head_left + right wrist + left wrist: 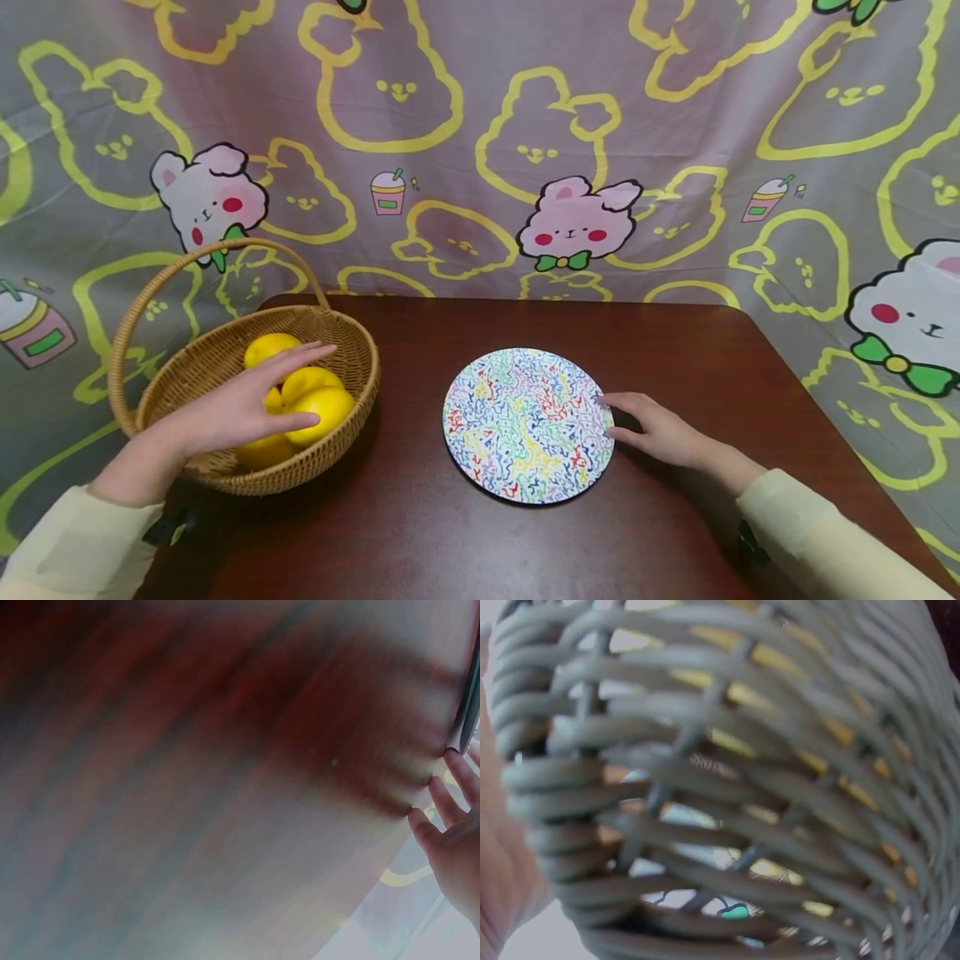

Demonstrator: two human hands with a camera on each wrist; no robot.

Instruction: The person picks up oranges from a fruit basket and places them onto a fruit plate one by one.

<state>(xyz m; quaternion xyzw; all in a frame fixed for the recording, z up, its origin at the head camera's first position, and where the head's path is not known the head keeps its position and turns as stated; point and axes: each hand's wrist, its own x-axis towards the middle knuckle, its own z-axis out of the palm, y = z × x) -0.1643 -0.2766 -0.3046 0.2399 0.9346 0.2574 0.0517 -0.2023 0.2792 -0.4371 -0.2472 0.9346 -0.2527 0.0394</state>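
A round plate [525, 425] with multicoloured squiggles on white lies on the table. At its right edge is my right hand [663, 429], thumb and fingers apart, fingertips at the rim. The right wrist view shows the fingers [446, 802] stretched down to the tabletop beside the dark plate edge [470, 694]. Over the wicker basket [367, 367] on the left reaches my left hand [232, 408], fingers straight and thumb spread. Several smooth yellow fruits [327, 414] lie under it in the basket; whether the thumb touches one I cannot tell. Basket weave [705, 772] hides the left hand in its wrist view.
The basket's tall arched handle [150, 292] rises at the left. Behind the dark brown table [420, 533] hangs a curtain [465, 108] printed with rabbits, which also runs along both sides.
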